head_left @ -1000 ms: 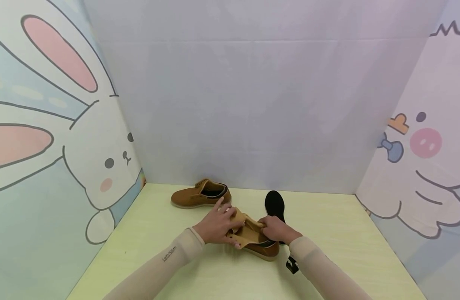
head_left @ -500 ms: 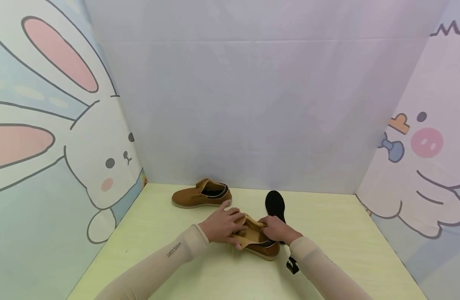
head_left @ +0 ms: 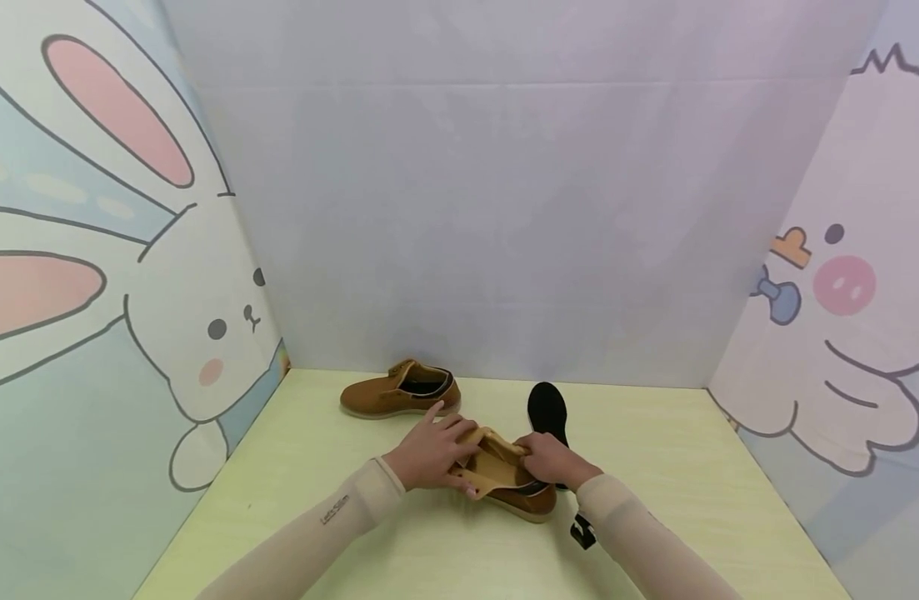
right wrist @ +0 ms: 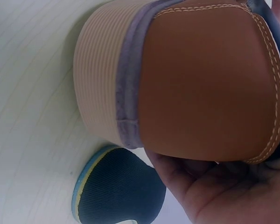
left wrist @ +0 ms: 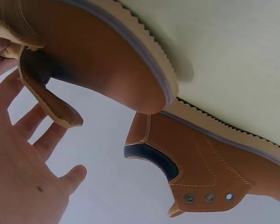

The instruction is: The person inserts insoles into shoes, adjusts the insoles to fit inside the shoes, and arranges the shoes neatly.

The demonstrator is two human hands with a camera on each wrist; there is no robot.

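A brown lace-up shoe (head_left: 521, 492) without laces stands on the table, its opening facing up and its tan lining showing. My left hand (head_left: 429, 454) grips it at the front of the opening, fingers on the tongue (left wrist: 60, 111) and thumb on the near eyelet flap. In the left wrist view, one finger sticks out free of the tongue. My right hand (head_left: 552, 458) holds the far rim of the opening near the heel; in the right wrist view its fingers go behind the brown heel (right wrist: 210, 88). The inside of the shoe is partly hidden by both hands.
The matching brown shoe (head_left: 387, 397) stands behind my left hand, toe to the left. A black insole (head_left: 546, 408) lies beyond my right hand, partly covered by it. A small black item (head_left: 582, 531) shows beside my right wrist. A pale wall (head_left: 496, 250) closes off the table's back.
My left hand shifts slightly right over the front of the shoe, then back left, with the tongue moving along. My right hand keeps its hold, and the shoe stays in place.
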